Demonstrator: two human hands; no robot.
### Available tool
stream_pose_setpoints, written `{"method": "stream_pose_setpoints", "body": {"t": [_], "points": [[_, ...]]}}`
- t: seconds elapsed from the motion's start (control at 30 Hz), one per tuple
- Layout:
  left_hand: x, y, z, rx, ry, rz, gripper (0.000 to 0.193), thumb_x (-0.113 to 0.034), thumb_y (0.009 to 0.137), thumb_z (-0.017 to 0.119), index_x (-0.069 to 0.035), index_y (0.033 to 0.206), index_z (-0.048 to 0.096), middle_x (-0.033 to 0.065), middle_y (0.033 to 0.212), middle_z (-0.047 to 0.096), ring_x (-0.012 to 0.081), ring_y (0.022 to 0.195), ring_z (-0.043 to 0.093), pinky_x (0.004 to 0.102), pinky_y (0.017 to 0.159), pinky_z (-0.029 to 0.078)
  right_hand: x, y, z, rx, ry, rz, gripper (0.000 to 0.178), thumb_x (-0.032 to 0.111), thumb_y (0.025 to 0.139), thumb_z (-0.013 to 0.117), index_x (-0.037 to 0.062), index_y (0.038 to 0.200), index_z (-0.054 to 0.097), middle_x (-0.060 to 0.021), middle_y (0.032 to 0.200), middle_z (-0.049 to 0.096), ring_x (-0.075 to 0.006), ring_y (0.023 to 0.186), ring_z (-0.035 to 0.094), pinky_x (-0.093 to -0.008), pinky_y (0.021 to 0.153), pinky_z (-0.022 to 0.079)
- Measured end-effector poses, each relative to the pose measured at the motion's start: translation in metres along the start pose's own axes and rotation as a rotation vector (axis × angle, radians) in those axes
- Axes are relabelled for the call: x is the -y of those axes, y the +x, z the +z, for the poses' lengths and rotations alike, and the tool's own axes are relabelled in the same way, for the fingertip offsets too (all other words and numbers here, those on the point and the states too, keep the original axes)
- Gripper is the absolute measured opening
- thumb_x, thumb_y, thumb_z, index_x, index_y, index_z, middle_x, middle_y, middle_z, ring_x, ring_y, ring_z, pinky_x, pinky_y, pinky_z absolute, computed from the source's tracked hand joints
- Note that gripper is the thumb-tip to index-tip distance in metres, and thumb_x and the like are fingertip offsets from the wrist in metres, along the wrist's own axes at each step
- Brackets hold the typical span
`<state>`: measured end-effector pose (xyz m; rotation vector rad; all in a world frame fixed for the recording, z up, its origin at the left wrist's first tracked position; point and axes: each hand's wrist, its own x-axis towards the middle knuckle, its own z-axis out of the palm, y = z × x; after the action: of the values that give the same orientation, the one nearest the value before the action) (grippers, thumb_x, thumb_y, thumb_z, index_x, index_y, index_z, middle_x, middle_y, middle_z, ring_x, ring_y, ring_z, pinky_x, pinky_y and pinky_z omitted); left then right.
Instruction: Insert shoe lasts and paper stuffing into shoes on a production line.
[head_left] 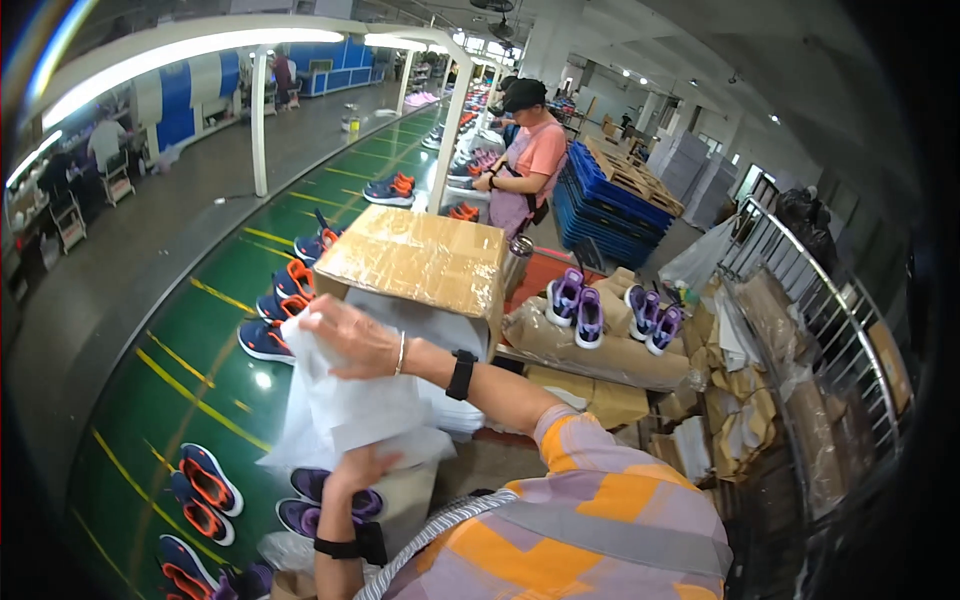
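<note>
My right hand (352,338) is closed on the upper part of a thin white paper sheet (360,405), which hangs in front of me. My left hand (362,468) is at the sheet's lower edge; its fingers are blurred, so I cannot tell their grip. Behind the sheet stands a taped cardboard box (415,245), with more white paper (450,405) under its open near side. A pair of dark purple shoes (298,517) lies beside my left wrist, partly hidden by it.
Navy shoes with orange linings (208,480) stand along the green conveyor belt (190,370) on my left. Two purple pairs (590,318) sit on brown wrapping at the right. Past the box, a person in a pink top (535,150) works near stacked blue pallets (610,215). A metal rail (825,270) curves at far right.
</note>
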<state>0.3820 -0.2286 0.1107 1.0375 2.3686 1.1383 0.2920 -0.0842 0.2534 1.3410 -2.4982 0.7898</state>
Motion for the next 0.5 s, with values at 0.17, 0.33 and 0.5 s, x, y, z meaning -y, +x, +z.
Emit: {"method": "stream_pose_setpoints", "body": {"t": [0.17, 0.33, 0.5], "points": [[-0.030, 0.021, 0.050, 0.268, -0.463, 0.340, 0.097, -0.062, 0.075, 0.062, 0.001, 0.139, 0.025, 0.0177, 0.136, 0.042, 0.0304, 0.126, 0.039, 0.0402, 0.107, 0.029, 0.007, 0.042, -0.008, -0.697, 0.032, -0.016, 0.083, 0.008, 0.054, 0.074, 0.0002, 0.123, 0.030, -0.0198, 0.114, 0.037, -0.0372, 0.109, 0.044, -0.0395, 0.095, 0.038], [-0.014, 0.046, -0.021, -0.680, -1.893, 0.392, 0.080, -0.060, 0.084, 0.049, -0.002, 0.136, 0.032, 0.0153, 0.134, 0.044, 0.0285, 0.125, 0.041, 0.0425, 0.106, 0.031, 0.022, 0.028, 0.045, -0.791, 0.257, 0.123, 0.089, 0.013, 0.058, 0.075, -0.0031, 0.129, 0.024, -0.0224, 0.124, 0.037, -0.0334, 0.117, 0.043, -0.0387, 0.099, 0.035], [0.021, 0.026, -0.094, -1.092, -1.755, 0.283, 0.051, -0.031, 0.091, 0.049, -0.002, 0.132, 0.039, 0.0151, 0.129, 0.049, 0.0301, 0.115, 0.051, 0.0456, 0.099, 0.042, 0.036, 0.022, 0.049, -0.912, 0.551, 0.289, 0.091, 0.016, 0.062, 0.075, -0.0047, 0.132, 0.020, -0.0238, 0.124, 0.039, -0.0344, 0.116, 0.044, -0.0397, 0.099, 0.036]]}}
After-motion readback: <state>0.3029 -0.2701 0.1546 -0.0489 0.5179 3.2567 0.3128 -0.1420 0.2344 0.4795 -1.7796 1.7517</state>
